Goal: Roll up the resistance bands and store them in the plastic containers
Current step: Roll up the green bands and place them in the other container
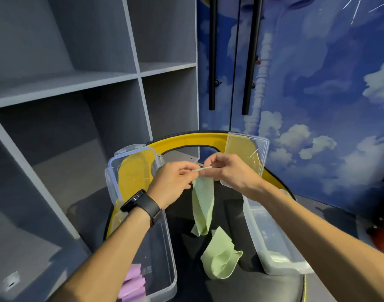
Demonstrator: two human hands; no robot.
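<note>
A light green resistance band (203, 203) hangs down from both hands over a black seat. My left hand (173, 182) pinches its top edge on the left, and my right hand (228, 168) pinches the same edge on the right. A second green band (221, 256) lies crumpled on the seat below. A clear plastic container (165, 247) stands at the left with purple bands (134, 284) inside. Another clear container (271, 236) stands at the right with something pale green (278, 257) at its bottom.
Both containers have their clear lids (134, 171) (247, 158) raised at the back. The black seat (252, 286) has a yellow-rimmed backrest (186, 139). Grey shelving (77, 88) fills the left. A blue sky-patterned wall (317, 94) with black bars (212, 53) is ahead.
</note>
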